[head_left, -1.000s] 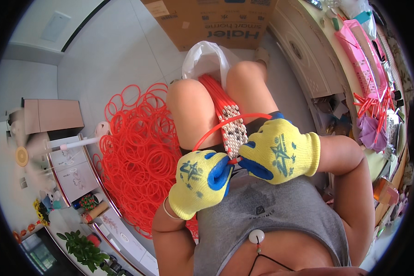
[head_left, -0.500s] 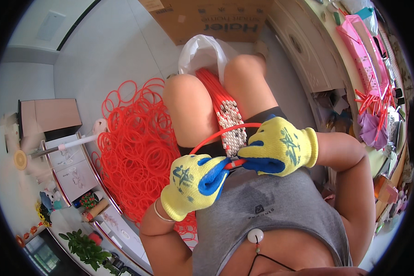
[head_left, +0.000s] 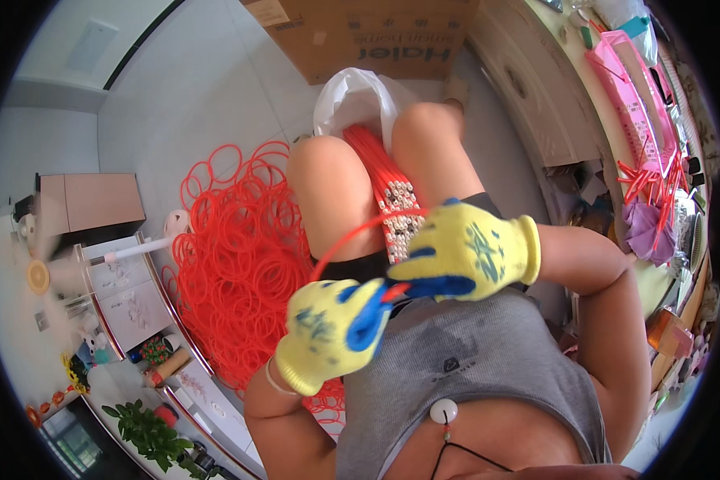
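Note:
A red plastic tube [head_left: 350, 237] is bent into a ring, arching in front of my thighs. My left hand [head_left: 328, 330], in a yellow knitted glove with blue palm coating, grips one part of it. Opposite, my right hand [head_left: 474, 254], gloved the same way, closes round the tube with thumb and fingers. A short red stretch shows between the two hands; the gloves hide the rest. Between my thighs lies a bundle of straight red tubes [head_left: 376, 160], with whitish tips [head_left: 402, 210] pointing toward me and partly behind my right hand.
A large heap of red rings [head_left: 240, 272] covers the floor at left. Beyond my knees stand a white plastic bag [head_left: 356, 92] and a cardboard box [head_left: 376, 40]. On the right-hand counter are a pink basket [head_left: 628, 100] and red tube pieces [head_left: 652, 180]. Drawers [head_left: 132, 308] stand at left.
Both hands have shifted a little to the left with the ring. The right hand is now closer to the left, and the pale band seen between them earlier is covered.

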The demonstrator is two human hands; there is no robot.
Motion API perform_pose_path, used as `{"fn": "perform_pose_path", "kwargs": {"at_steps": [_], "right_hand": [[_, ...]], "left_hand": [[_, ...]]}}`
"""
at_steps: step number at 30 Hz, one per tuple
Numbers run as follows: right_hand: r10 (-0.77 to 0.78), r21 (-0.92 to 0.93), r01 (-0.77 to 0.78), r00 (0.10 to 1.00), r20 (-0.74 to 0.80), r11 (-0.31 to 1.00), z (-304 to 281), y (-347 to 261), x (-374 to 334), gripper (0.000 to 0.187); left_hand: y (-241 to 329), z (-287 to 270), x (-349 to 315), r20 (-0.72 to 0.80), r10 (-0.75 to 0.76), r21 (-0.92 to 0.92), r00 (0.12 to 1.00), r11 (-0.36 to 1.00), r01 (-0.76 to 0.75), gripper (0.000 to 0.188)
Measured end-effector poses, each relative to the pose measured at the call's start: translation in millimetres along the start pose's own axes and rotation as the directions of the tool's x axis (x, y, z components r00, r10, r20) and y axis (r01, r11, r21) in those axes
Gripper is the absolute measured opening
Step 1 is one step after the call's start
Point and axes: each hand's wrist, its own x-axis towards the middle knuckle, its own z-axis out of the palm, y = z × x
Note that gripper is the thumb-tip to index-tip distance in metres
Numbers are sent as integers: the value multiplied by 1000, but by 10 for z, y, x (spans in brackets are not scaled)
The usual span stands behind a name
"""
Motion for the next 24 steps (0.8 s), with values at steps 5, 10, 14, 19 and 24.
{"fn": "perform_pose_path", "kwargs": {"at_steps": [5, 10, 14, 19, 24], "right_hand": [[297, -253, -368, 913, -279, 895, -15, 855, -69, 45], [258, -552, -164, 961, 96, 817, 268, 1395, -37, 45], [134, -535, -8, 971, 196, 845, 441, 1681, -26, 40], [89, -476, -87, 996, -19, 875, 300, 1561, -101, 39], [580, 83, -574, 802, -143, 815, -263, 1035, -3, 38]], "left_hand": [[-274, -422, -600, -379, -475, -22, 794, 862, 506, 19], [-1270, -741, -1666, -453, -566, 506, 689, 473, 721, 35], [-1317, -603, -1748, -485, -714, 298, 505, 408, 863, 39], [-1162, -150, -1339, -414, -680, 7, 605, 662, 749, 33], [-790, 110, -522, -411, -594, -265, 692, 804, 532, 27]]}}
